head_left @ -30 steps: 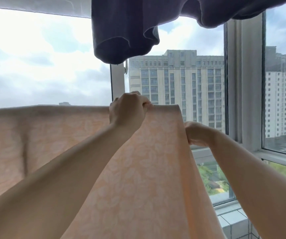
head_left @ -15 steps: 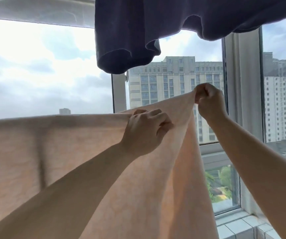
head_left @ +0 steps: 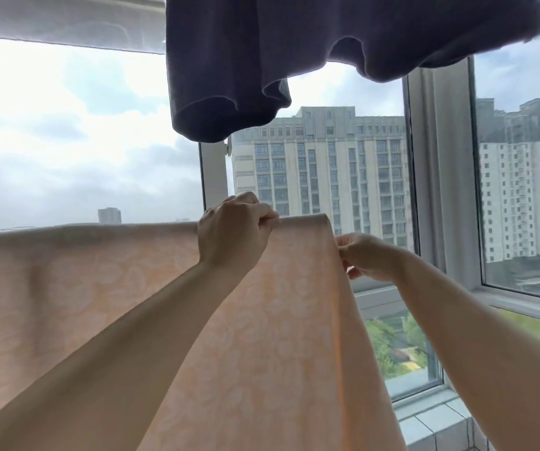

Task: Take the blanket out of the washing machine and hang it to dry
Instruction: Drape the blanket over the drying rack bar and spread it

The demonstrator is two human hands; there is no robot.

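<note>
Blanket (head_left: 262,320), peach and patterned, already hangs draped across a window (head_left: 441,190), left hand (head_left: 234,236) gripping its top fold and right hand (head_left: 368,257) pinching its side edge, so seemingly only final straightening remains.

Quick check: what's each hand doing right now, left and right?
Left hand: closed, gripping the blanket's top edge.
Right hand: closed, pinching the blanket's right side edge.
</note>
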